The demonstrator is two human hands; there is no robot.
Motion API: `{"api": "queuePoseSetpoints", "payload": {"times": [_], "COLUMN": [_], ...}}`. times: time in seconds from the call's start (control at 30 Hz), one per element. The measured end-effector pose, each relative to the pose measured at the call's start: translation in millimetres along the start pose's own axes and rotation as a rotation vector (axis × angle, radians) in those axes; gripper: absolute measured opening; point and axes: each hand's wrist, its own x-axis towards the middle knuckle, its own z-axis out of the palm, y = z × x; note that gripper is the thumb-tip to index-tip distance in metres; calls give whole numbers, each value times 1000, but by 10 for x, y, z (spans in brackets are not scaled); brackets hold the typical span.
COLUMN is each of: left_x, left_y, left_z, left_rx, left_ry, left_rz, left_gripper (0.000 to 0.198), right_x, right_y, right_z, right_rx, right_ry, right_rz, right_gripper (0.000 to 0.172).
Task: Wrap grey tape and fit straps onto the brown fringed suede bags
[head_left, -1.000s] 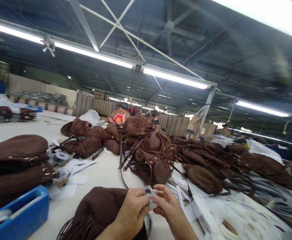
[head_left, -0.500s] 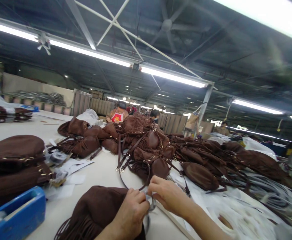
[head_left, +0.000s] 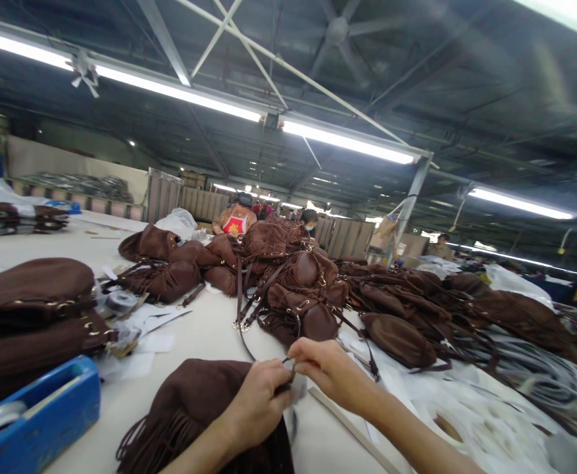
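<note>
A dark brown fringed bag [head_left: 194,401] lies on the table just in front of me, partly covered by my left forearm. My left hand [head_left: 261,401] is closed at the bag's right side, its fingers pinching a thin dark strap [head_left: 246,345]. Touching it almost fingertip to fingertip, my right hand [head_left: 330,375] pinches the same strap. A greyish translucent strip [head_left: 299,387] hangs just below the fingertips; how it is joined to the strap is hidden.
A blue tape dispenser [head_left: 46,415] stands at front left, near stacked brown bags [head_left: 31,283]. Ahead rises a heap of brown bags [head_left: 288,263]. White plastic wrapping [head_left: 490,421] covers the right side. A co-worker in a red apron [head_left: 235,224] is across the table.
The grey strip between my hands was wider and more visible earlier; now less of it shows. My right fingertips have shifted slightly up and the view has moved a little.
</note>
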Motion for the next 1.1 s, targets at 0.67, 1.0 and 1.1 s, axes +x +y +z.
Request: {"api": "queuePoseSetpoints", "payload": {"times": [0.67,1.0,1.1], "left_x": [18,55,56], "left_y": [11,-2,3], "left_z": [-21,-86,-57], "left_rx": [-127,-334,-349], "left_ry": [-13,-80,-4], "left_rz": [-62,-157,-172], "left_gripper": [11,10,11], "right_x": [-100,-121,-153], "right_y": [168,127,129], "right_z": [457,485,460], "right_rx": [255,18,-98], "right_ry": [338,407,399], "right_rz": [89,-159,-267], "right_gripper": [19,23,22]}}
